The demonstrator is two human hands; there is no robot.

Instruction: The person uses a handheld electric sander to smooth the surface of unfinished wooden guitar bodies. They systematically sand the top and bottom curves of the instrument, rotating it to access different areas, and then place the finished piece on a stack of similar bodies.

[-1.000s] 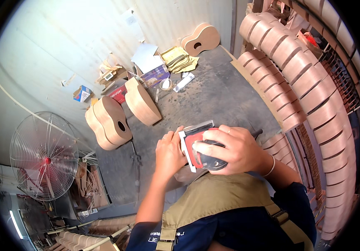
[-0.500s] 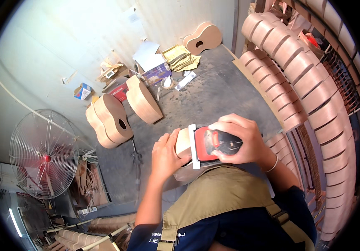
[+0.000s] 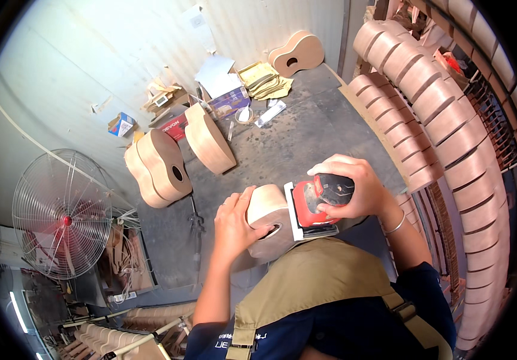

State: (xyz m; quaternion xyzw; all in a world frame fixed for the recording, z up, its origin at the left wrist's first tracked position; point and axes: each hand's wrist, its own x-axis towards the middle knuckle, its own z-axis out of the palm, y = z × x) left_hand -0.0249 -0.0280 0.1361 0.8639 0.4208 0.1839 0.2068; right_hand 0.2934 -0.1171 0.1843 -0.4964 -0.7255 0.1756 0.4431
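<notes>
Rows of bent guitar sides (image 3: 450,114) filled the rack from one to four o'clock, stacked on edge so that each curve nested against the next. On the grey floor (image 3: 306,138) at ten o'clock two unfinished guitar bodies (image 3: 162,165) leaned against each other, a third (image 3: 210,139) just beside them and a fourth (image 3: 297,53) propped against the wall at twelve, all standing on their rims, probably to keep the faces off the grit. A wire-caged floor fan (image 3: 63,221) stood at nine o'clock. Cardboard boxes and loose papers (image 3: 228,84) lay scattered near the wall at eleven.

At the centre, a worker in a tan apron (image 3: 312,288) held another guitar body (image 3: 269,216) close against the chest. The left hand (image 3: 234,225) gripped it with the thumb hooked into the soundhole, seemingly to steady it. The right hand (image 3: 354,192), a bangle (image 3: 395,227) at the wrist, was closed over the top of a red and black palm sander (image 3: 315,204), whose pad lay flat against the body's curved side, just to the right of the left hand.

The apron hid the lower half of the held body, so how it was propped could not be told. The sander's cord could not be made out, and the rack's far end was cut off by the lens rim.
</notes>
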